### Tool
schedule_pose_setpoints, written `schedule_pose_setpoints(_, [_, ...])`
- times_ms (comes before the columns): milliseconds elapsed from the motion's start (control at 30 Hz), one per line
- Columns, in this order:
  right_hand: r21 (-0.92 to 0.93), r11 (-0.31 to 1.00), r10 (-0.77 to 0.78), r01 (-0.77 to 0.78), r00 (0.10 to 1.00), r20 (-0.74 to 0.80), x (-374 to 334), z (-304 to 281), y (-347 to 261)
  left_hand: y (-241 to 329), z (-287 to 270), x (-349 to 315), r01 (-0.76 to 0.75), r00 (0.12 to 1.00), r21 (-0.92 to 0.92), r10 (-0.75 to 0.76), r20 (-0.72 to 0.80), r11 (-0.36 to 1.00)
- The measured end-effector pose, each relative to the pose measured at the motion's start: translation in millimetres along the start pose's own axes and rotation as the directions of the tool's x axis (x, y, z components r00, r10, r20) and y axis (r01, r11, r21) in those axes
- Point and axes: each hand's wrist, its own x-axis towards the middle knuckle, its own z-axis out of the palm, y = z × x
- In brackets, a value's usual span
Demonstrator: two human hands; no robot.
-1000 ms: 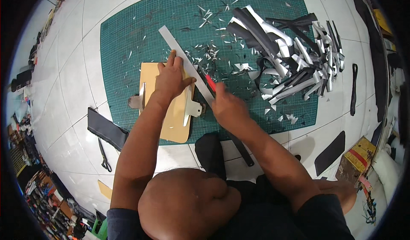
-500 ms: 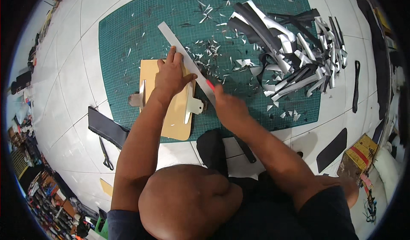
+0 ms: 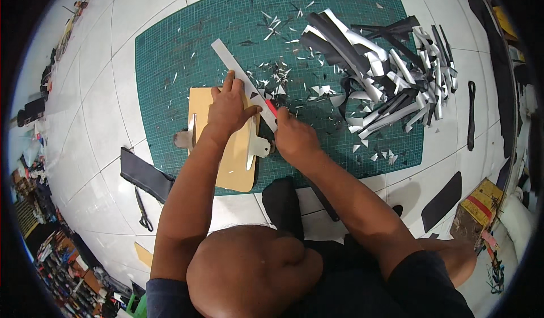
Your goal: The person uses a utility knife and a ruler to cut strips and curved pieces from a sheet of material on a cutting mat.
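On the green mat (image 3: 181, 52) lies the tan board (image 3: 235, 173), probably stiff. At its right side, the ruler (image 3: 229, 57) looks thin, maybe slippery; the left hand (image 3: 228, 111) presses it, outstretched. The right hand (image 3: 297, 142) grips the red tool (image 3: 271, 107), likely light, best held firmly.

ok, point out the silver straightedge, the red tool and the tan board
Silver straightedge (image 3: 244, 81): head view, upper half of its flat face.
Red tool (image 3: 271, 107): head view, its exposed red part.
Tan board (image 3: 234, 163): head view, bare lower surface.
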Motion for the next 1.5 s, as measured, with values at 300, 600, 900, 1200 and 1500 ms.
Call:
schedule_pose_setpoints(300, [0.111,0.990,-0.090,0.082,0.993,0.072,-19.6,-18.4,5.5,-0.3,-5.9,-0.3,0.006,1.000,-0.018,-0.006,0.022,1.000])
schedule_pose_setpoints(600, [0.037,0.999,0.020,-0.025,0.991,0.134,-31.0,-19.9,4.8,-3.4,-5.1,-3.9,0.022,0.998,-0.076,-0.017,0.059,0.997])
schedule_pose_setpoints(900, [0.031,0.998,-0.052,0.054,0.998,-0.039,4.0,2.6,2.9,-4.6,1.9,0.7,-0.017,1.000,-0.009,0.017,-0.008,1.000])
schedule_pose_setpoints(1200, [-0.007,1.000,0.011,-0.010,0.992,0.128,-38.1,-10.5,17.3,-10.9,1.0,1.1,-0.037,0.999,0.019,0.037,-0.018,0.999])
schedule_pose_setpoints(1500, [0.054,0.998,0.030,-0.024,0.992,-0.121,-85.3,20.9,53.8,-1.2,-4.1,-2.9,-0.044,0.999,-0.041,0.044,-0.014,0.998])
